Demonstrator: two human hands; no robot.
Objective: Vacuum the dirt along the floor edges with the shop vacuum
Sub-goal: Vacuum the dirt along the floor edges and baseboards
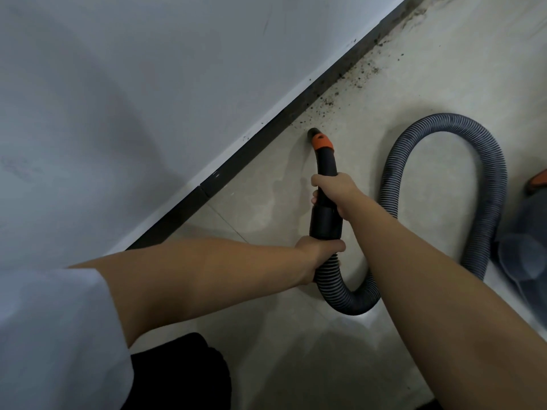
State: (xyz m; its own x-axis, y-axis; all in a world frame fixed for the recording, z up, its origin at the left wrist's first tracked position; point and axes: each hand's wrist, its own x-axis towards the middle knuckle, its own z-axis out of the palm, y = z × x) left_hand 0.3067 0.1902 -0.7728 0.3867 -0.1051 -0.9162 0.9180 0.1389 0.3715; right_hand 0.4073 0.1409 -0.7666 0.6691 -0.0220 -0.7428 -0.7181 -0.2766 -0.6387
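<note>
Right hand (333, 192) wraps its fingers round the black nozzle handle (325, 164), up near the orange collar (322, 142). Left hand (318, 251) grips lower and nearer, at the spot where the wide black cuff (325, 223) meets the ribbed grey hose (444, 179). Both hands are closed on the tool; neither is free.

From the left hand the hose drops in a loop toward the near side, rises behind the right forearm, arches out to the right and comes back down toward the shop vacuum (529, 232), whose body shows only in part at the right edge.

The nozzle mouth (313, 133) sits low on the pale floor (296, 335), just beside the dark baseboard (266, 128) that runs under the grey wall (133, 99). Whether the mouth touches the floor cannot be told from this angle.

What matters for the coming move is the line of the dirt (355, 75). It lies as a band of dark specks hugging the baseboard, beginning just past the mouth and stretching away to the far right. The wand's long axis points nearly straight away from the person, so it meets the wall edge at an angle and does not lie along it. The right hand is the nearer of the two to the dirt and would likely steer.

My reading is that the stretch of edge to the near left looks clean, while the far right stretch is not yet done, so the mouth should probably slide along the baseboard toward the far right.
</note>
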